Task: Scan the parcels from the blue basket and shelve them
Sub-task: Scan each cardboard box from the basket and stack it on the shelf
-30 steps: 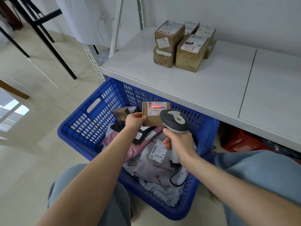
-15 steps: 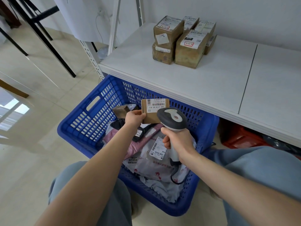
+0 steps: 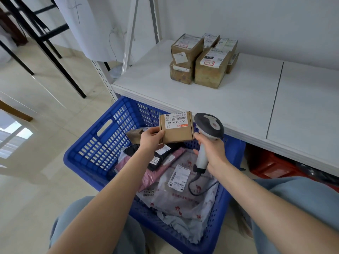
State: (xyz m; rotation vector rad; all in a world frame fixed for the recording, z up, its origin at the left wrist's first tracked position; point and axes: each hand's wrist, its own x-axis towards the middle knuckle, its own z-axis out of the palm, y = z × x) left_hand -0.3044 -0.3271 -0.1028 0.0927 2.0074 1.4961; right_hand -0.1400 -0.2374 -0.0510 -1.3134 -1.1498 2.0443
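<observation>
The room has a pale, glossy tiled floor and a plain white wall behind a metal rack. Black frame legs cross the floor at the upper left, and a white cloth hangs beside the rack's perforated upright.

The white shelf is the widest surface, made of two boards that meet at a dark seam on the right. Its front edge overhangs the far rim of the blue basket, which sits on the floor between the person's knees, both in light blue trousers. Under the shelf, at the right, one red crate shows in part.

At the back of the shelf, near the wall, stands a tight cluster of brown cartons, each with a white label. At least five can be counted; those behind are partly hidden.

Inside the basket lie soft mailers: one large grey bag with red print, one pink bag, one black bag, and one small brown box by the far wall. More may lie beneath.

The left hand grips one small cardboard parcel by its left edge, holding it above the basket with the label facing up. The right hand is wrapped around the handle of one grey and white scanner, its head just right of the parcel, its cord trailing into the basket.
</observation>
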